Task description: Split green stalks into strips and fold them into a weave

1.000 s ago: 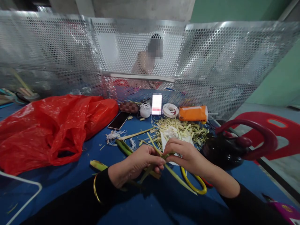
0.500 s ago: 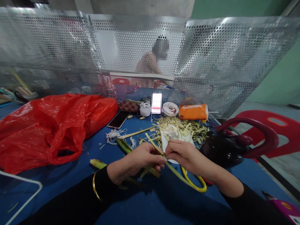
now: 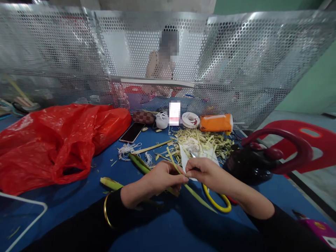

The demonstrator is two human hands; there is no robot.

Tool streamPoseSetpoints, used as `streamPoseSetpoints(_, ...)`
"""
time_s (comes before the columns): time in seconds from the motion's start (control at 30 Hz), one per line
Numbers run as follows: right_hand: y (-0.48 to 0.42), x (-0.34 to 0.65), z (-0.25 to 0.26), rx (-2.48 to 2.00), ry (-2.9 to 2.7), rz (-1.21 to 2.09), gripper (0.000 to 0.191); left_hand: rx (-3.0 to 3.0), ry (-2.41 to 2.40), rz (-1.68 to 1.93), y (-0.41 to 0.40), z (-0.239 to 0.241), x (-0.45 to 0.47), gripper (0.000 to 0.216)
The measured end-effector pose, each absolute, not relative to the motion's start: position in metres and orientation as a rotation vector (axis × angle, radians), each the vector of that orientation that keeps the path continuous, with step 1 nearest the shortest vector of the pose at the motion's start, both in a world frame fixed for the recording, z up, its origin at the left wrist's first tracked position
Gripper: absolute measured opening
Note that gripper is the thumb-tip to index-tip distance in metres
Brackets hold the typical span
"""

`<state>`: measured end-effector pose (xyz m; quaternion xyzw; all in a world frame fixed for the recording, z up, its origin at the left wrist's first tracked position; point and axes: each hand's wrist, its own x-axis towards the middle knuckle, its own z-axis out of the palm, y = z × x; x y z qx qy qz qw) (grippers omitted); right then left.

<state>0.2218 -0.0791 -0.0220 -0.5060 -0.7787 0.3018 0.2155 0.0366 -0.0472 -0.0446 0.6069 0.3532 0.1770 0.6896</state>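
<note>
My left hand is closed round a bundle of green leaf strips just above the blue table. My right hand meets it fingertip to fingertip and pinches one long pale green strip, which slants from upper left to lower right. A small metal tip pokes up from the right hand's fingers. Under the right wrist lie yellow-handled scissors. More green stalks rest left of my hands.
A red plastic bag covers the table's left. Leaf trimmings, a phone, tape roll, thread spool and orange packet lie behind. A dark kettle stands right. A person sits beyond the perforated screen.
My right hand has drawn up closer to the left, and the bent strip pieces have straightened into one line. The person behind the screen shifted left.
</note>
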Motion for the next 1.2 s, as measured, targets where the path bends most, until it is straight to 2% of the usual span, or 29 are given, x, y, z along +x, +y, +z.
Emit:
streamPoseSetpoints(0.53, -0.072, 0.237, -0.017, -1.337, -2.146, 0.589, 0.015, 1.329, 0.853, 0.456, -0.051, -0.037, 0.039, 0.016)
streamPoseSetpoints(0.6, -0.070, 0.240, -0.016, -1.347, -2.122, 0.636, 0.017, 1.370, 0.867, 0.487, -0.051, -0.036, 0.039, 0.016)
streamPoseSetpoints(0.73, -0.069, 0.247, -0.014, -1.387, -2.043, 0.844, 0.034, 1.469, 0.880, 0.516, -0.051, -0.034, 0.039, 0.016)
streamPoseSetpoints(0.93, -0.070, 0.245, -0.016, -1.297, -2.116, 0.756, 0.020, 1.540, 0.900, 0.499, -0.051, -0.035, 0.039, 0.015)
streamPoseSetpoints(1.1, -0.070, 0.240, -0.018, -1.344, -2.134, 0.705, 0.035, 1.638, 0.906, 0.509, -0.052, -0.033, 0.039, 0.012)
streamPoseSetpoints(1.2, -0.070, 0.241, -0.020, -1.376, -2.203, 0.674, 0.030, 1.788, 0.878, 0.489, -0.053, -0.031, 0.037, 0.012)
